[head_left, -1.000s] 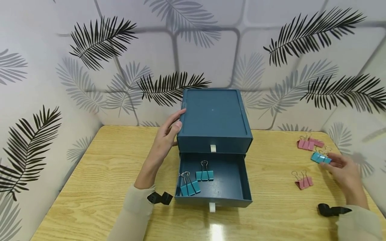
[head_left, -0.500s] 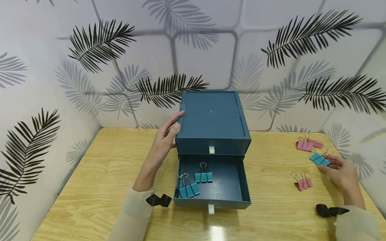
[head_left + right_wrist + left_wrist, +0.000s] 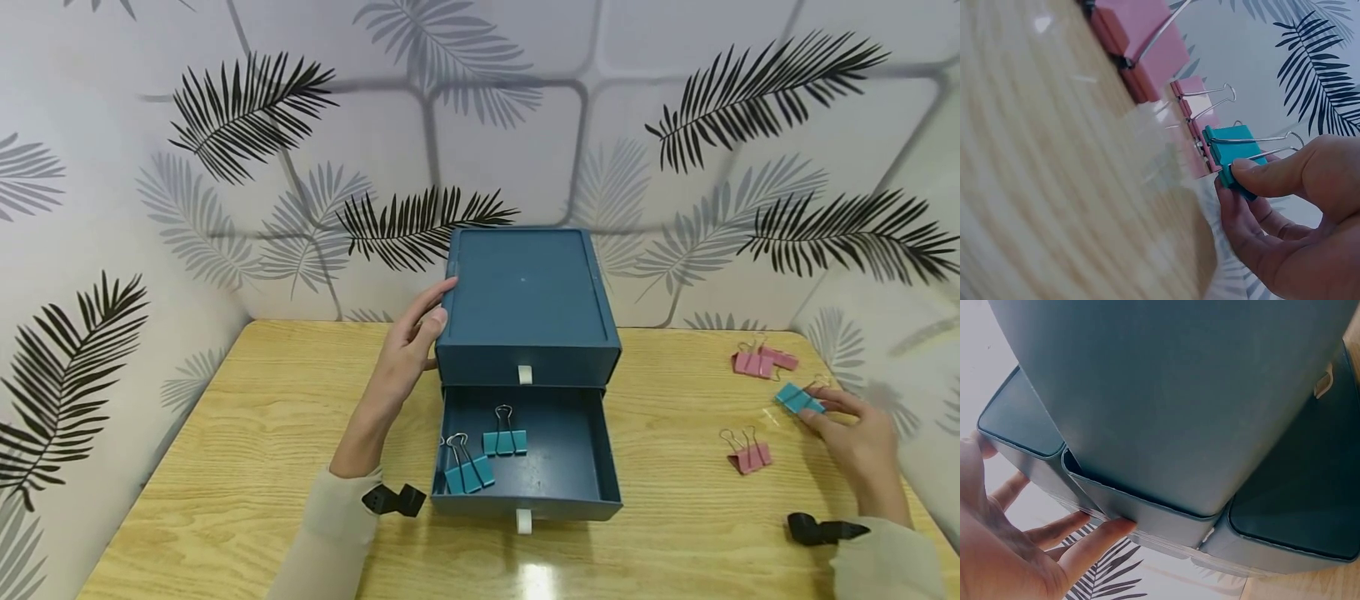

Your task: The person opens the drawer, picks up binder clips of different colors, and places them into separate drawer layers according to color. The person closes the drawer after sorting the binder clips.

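Observation:
At the right of the table, my right hand (image 3: 858,437) pinches a teal binder clip (image 3: 799,399) between thumb and fingers, its wire handles pointing away from the fingertips. Two pink binder clips (image 3: 753,364) lie just behind it, and another pink binder clip (image 3: 750,457) stands nearer the front. My left hand (image 3: 399,360) rests against the left side of a dark blue drawer cabinet (image 3: 525,287), fingers extended along its wall. Below the top drawer, a pulled-out drawer (image 3: 558,467) holds teal binder clips (image 3: 470,475) at its left side.
White fabric tabs (image 3: 525,375) mark the drawer fronts. In the left wrist view, another closed drawer (image 3: 1297,487) sits beside the pulled-out one. A leaf-patterned wall covering (image 3: 517,150) rises behind the wooden table (image 3: 285,467).
My right hand has turned the teal binder clip to a tilt and shifted it a little. The left hand stays on the cabinet, and the head view has moved slightly.

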{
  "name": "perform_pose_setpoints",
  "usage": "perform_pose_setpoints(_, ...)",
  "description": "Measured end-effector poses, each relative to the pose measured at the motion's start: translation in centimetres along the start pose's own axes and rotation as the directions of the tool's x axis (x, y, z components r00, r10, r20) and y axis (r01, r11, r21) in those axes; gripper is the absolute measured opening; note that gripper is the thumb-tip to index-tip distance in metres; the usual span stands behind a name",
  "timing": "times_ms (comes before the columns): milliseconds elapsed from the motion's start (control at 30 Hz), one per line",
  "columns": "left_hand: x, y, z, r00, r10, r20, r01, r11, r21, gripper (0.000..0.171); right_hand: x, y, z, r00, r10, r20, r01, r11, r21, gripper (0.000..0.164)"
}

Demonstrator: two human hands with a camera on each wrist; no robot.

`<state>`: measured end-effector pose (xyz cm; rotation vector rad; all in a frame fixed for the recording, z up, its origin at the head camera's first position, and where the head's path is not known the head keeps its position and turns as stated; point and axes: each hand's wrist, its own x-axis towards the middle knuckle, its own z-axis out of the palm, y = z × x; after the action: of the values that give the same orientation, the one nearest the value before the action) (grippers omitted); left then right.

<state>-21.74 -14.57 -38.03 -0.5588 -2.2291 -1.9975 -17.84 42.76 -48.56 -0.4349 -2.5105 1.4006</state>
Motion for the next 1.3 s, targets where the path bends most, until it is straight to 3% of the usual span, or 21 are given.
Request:
perform_pose_setpoints(67,0.0,0.0,0.0,1.000,-0.002,0.002,0.002,1.000,-0.002,0.048,-0.2,-0.2,-0.1,1.000,0.002,0.031,-0.009,0.970,0.244,0.025)
perform_pose_setpoints(133,0.0,0.0,0.0,1.000,-0.005,0.005,0.005,1.000,-0.005,0.048,-0.3,-0.4,-0.1,0.998,-0.019,0.056,-0.011,0.872,0.489,0.031)
perform_pose_setpoints(233,0.1,0.0,0.0,1.000,-0.009,0.009,0.009,1.000,-0.011,0.047,-0.5,-0.9,0.0,0.998,-0.039,0.048,-0.003,0.743,0.669,0.032)
perform_pose_setpoints(300,0.1,0.0,0.0,1.000,-0.009,0.008,0.009,1.000,-0.010,0.047,-0.5,-1.4,0.0,0.999,-0.035,0.041,-0.003,0.709,0.706,0.029)
perform_pose_setpoints(333,0.1,0.0,0.0,1.000,-0.009,0.009,0.009,1.000,-0.009,0.047,-0.5,-1.8,0.1,0.999,-0.022,0.038,-0.011,0.707,0.707,0.028)
perform_pose_setpoints(467,0.1,0.0,-0.2,1.000,-0.007,0.006,0.007,1.000,0.001,0.047,-0.6,-3.3,-0.1,0.996,-0.015,0.089,-0.058,0.647,0.760,0.028)
perform_pose_setpoints(567,0.1,-0.1,-0.3,1.000,-0.009,0.004,0.009,1.000,-0.001,0.047,-0.6,-4.2,-0.2,0.990,-0.065,0.126,-0.066,0.579,0.813,0.031)
perform_pose_setpoints(667,0.0,-0.1,-0.4,1.000,-0.012,0.000,0.012,1.000,-0.002,0.047,-0.7,-5.1,0.0,0.983,-0.116,0.144,-0.057,0.550,0.833,0.034)
perform_pose_setpoints(733,-0.1,-0.1,-0.5,1.000,-0.015,-0.002,0.015,1.000,0.000,0.047,-0.8,-5.7,0.1,0.981,-0.129,0.144,-0.050,0.553,0.832,0.035)
perform_pose_setpoints(800,-0.1,-0.2,-0.5,1.000,-0.017,-0.003,0.017,1.000,0.001,0.047,-1.0,-6.3,0.3,0.983,-0.123,0.139,-0.040,0.591,0.806,0.034)
perform_pose_setpoints(967,-0.1,-0.3,-0.4,1.000,-0.016,-0.001,0.016,1.000,0.003,0.047,-1.8,-7.9,0.6,0.981,-0.145,0.130,0.023,0.750,0.662,0.028)
perform_pose_setpoints(1067,-0.1,-0.2,-0.3,1.000,-0.015,0.000,0.015,1.000,0.009,0.047,-2.2,-8.7,0.7,0.976,-0.170,0.139,0.057,0.807,0.588,0.025)
perform_pose_setpoints(1133,-0.1,-0.2,-0.3,1.000,-0.016,0.001,0.016,1.000,0.010,0.047,-2.5,-9.3,0.8,0.973,-0.177,0.145,0.068,0.828,0.557,0.025)
perform_pose_setpoints(1300,0.1,-0.1,-0.1,1.000,-0.009,0.004,0.009,1.000,0.011,0.047,-3.0,-10.6,1.1,0.969,-0.185,0.166,0.059,0.820,0.570,0.023)
